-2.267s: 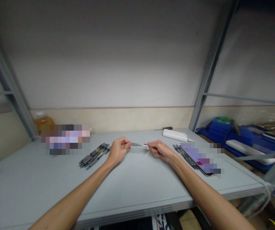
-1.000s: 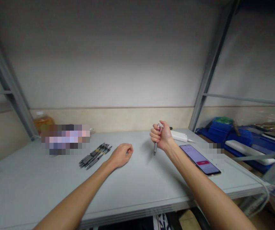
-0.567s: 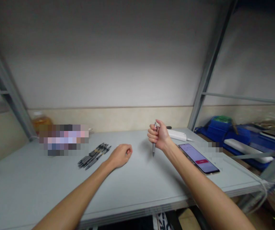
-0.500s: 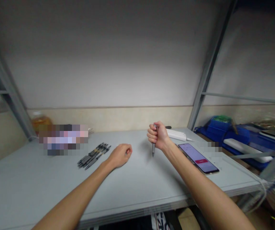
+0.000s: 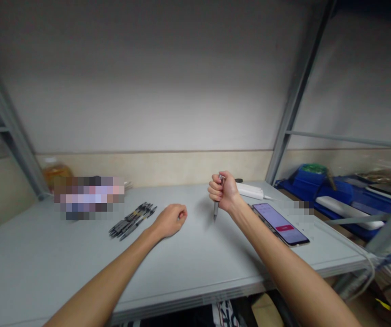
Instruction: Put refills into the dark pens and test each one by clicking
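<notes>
The right hand [image 5: 224,193] has its fingers clamped in a fist round a grey pen [image 5: 215,211], held upright, tip down, just above the surface [image 5: 188,268]. The left hand [image 5: 171,219] rests on the surface, fingers curled together, near a heap of dark pens [image 5: 133,220]. A smartphone [image 5: 280,223] lies by the right wrist, its lit screen showing a red bar whose writing is too small to read.

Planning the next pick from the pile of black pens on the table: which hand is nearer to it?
Left. The left hand rests fisted on the table just right of the pen pile; the right hand is farther right, gripping a grey pen upright.
</notes>
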Motion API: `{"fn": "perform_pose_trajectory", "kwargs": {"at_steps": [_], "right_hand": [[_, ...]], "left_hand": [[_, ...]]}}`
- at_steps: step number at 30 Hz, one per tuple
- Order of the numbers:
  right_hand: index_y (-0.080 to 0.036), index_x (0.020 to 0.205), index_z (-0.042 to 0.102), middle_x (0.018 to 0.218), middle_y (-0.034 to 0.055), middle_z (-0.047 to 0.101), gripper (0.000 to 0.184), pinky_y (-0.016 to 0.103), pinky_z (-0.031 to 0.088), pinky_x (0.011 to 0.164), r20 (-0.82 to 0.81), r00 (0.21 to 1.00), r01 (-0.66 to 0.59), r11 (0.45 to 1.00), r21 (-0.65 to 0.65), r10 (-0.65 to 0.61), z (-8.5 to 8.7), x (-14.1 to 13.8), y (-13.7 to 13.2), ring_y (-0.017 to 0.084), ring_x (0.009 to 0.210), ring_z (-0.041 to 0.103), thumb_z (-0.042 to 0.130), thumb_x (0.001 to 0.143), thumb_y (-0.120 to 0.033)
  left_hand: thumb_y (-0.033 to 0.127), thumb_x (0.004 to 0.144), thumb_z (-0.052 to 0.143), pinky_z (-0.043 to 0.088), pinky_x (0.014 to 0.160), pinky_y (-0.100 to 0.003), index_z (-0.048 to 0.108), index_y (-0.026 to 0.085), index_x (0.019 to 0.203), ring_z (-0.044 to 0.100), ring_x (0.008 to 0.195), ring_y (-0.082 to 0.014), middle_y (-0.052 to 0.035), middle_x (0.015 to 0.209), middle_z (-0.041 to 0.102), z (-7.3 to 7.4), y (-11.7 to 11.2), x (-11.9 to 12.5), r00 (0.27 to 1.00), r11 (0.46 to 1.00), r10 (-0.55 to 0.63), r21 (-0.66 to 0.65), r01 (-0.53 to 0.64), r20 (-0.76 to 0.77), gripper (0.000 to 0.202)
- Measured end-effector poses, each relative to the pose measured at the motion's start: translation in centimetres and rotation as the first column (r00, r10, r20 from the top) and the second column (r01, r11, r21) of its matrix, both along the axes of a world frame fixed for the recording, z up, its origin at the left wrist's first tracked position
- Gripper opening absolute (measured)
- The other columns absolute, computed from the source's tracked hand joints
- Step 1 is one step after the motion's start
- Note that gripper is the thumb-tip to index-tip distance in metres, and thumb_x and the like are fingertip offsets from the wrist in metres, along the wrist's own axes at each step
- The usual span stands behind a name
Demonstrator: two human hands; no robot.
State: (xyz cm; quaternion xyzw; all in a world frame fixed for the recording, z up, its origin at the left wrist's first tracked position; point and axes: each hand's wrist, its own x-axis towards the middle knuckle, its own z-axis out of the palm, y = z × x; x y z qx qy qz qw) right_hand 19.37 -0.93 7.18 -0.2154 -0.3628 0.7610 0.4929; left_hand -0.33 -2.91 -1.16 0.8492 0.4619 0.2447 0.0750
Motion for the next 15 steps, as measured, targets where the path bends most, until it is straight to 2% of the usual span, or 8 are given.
{"fn": "perform_pose_trajectory", "kwargs": {"at_steps": [3, 9, 15], "right_hand": [[-0.021, 0.048, 0.026, 0.038, -0.0092, 0.011, 0.039, 0.017, 0.007, 0.029, -0.008, 1.0, -0.009, 1.0, 0.001, 0.009, 0.09, -0.1, -0.08, 0.006, 0.035, 0.003, 0.032, 0.079, -0.045], [-0.021, 0.047, 0.025, 0.037, -0.0086, 0.01, 0.032, 0.017, 0.005, 0.029, -0.013, 1.0, 0.006, 1.0, -0.011, -0.006, 0.12, -0.17, -0.04, 0.006, 0.035, 0.002, 0.031, 0.077, -0.033], [-0.021, 0.049, 0.026, 0.038, -0.0091, 0.013, 0.037, 0.017, 0.008, 0.029, 0.009, 1.0, -0.01, 1.0, 0.017, 0.01, -0.16, 0.0, 0.09, 0.006, 0.034, 0.005, 0.033, 0.077, -0.044]], "left_hand": [[0.014, 0.074, 0.044, 0.032, 0.059, -0.023, 0.059, 0.017, 0.069, 0.047, 0.06, -0.0123, -0.0006, 0.064, 0.056, -0.04, 0.04, 0.0, 1.0, 1.0, 0.004, 0.001, -0.004, 0.002, 0.016], [0.014, 0.074, 0.044, 0.032, 0.059, -0.023, 0.059, 0.017, 0.07, 0.047, 0.061, -0.0127, -0.0009, 0.064, 0.056, -0.08, 0.07, 0.0, 1.0, 1.0, -0.004, 0.008, 0.004, -0.005, 0.016], [0.015, 0.075, 0.043, 0.033, 0.06, -0.023, 0.06, 0.017, 0.071, 0.048, 0.062, -0.0132, -0.0014, 0.065, 0.056, -0.13, 0.1, 0.01, 1.0, 1.0, -0.004, 0.016, 0.004, -0.022, 0.017]]}}
